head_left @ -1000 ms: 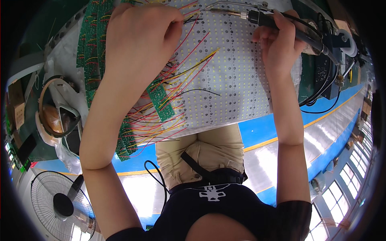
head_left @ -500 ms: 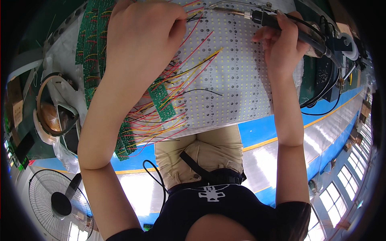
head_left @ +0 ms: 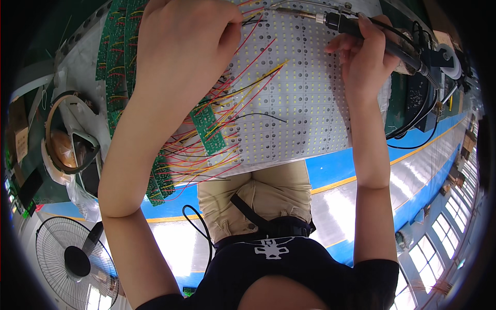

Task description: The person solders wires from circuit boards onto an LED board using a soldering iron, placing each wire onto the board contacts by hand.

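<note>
The right hand grips a soldering iron over the far right part of the white sheet, its tip aimed left. A thin metal tube runs along the iron. The left hand, over the sheet's far left part, is curled; its fingertips are hidden, so I cannot tell whether it pinches anything. Red, yellow and black wires fan out from beneath it across the sheet. One small green board lies near the sheet's near left corner; more green boards line its left side. Beyond the sheet's right edge is a white spool.
</note>
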`<state>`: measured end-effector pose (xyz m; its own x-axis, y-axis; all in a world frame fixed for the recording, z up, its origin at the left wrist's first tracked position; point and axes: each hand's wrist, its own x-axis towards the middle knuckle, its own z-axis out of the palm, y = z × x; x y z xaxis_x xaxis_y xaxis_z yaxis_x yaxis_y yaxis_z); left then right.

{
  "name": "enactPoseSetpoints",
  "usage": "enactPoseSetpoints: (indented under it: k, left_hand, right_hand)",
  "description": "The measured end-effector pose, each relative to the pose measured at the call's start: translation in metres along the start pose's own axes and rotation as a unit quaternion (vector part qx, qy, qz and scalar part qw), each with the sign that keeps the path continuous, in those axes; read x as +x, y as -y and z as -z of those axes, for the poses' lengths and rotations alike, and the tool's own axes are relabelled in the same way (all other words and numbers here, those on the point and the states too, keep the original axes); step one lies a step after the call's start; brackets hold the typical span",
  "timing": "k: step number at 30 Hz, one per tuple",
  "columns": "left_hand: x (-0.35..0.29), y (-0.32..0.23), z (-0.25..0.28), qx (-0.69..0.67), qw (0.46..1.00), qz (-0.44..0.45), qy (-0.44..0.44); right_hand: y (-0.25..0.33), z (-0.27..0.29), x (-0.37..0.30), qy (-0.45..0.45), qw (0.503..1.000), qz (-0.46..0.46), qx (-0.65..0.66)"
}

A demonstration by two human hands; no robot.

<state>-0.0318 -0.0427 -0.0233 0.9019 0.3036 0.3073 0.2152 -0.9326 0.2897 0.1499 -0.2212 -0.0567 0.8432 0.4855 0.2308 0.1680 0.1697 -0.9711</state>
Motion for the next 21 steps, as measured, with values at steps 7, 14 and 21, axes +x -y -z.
enactPoseSetpoints:
  k: [7,14,21]
  left_hand:
    - [-0.0001,0.0005,-0.0003,0.0,1.0,-0.005,-0.001]
    - [-0.0001,0.0018,-0.0007,-0.006,1.0,-0.005,0.0]
    - [0.0002,0.0006,-0.001,-0.008,1.0,-0.006,-0.004]
  right_hand:
    - [0.0017,-0.0002,-0.0012,-0.006,1.0,-0.013,0.0]
    - [0.0048,-0.004,-0.0013,-0.015,1.0,-0.011,-0.005]
    - [0.0063,-0.0034,-0.0027,-0.007,1.0,-0.01,-0.027]
